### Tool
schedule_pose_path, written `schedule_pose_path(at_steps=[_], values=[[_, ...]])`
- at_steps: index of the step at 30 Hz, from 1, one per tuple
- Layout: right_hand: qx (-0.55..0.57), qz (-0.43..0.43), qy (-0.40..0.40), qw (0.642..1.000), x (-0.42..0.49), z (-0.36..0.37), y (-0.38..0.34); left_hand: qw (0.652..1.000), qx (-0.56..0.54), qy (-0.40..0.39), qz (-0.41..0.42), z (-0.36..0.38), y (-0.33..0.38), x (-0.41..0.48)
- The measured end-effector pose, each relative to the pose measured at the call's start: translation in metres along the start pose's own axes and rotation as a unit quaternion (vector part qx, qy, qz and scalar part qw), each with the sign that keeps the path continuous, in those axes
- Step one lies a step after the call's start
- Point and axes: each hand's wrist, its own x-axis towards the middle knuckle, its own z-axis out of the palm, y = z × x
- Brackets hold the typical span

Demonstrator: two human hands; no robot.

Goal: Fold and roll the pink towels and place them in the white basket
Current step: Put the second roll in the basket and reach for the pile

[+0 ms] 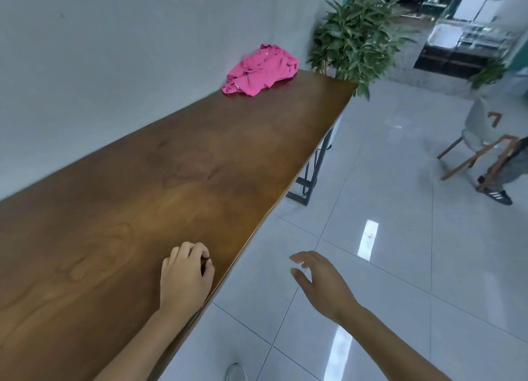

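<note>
One crumpled heap of pink towels (pixel 261 70); can't tell how many are in it. It sits at the far end of the worktop (pixel 171 180), against the wall (pixel 114 52), well apart from both hands. Two hands in view: left hand (pixel 185 275) over the worktop's near edge, fingers curled under, holding nothing; right hand (pixel 320 280) off the worktop over the tiled floor (pixel 400 266), fingers loosely spread, holding nothing. One leafy plant (pixel 357 35) just past the worktop's far end, one chair (pixel 477 132) off right with another person's leg (pixel 505 175) beside it. Bare wood between hands and heap. Fabric is bright magenta, deeply creased, unfolded.
</note>
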Motion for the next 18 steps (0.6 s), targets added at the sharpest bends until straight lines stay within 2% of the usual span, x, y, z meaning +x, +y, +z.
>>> schedule_pose_path(at_steps=[9, 18], values=[[-0.048, 0.039, 0.003, 0.998, 0.087, -0.038, 0.031, 0.998, -0.058, -0.022, 0.034, 0.054, 0.049, 0.106], [-0.015, 0.055, 0.025, 0.998, 0.156, -0.076, 0.076, 0.995, -0.050, -0.046, 0.066, 0.101, 0.098, 0.184]])
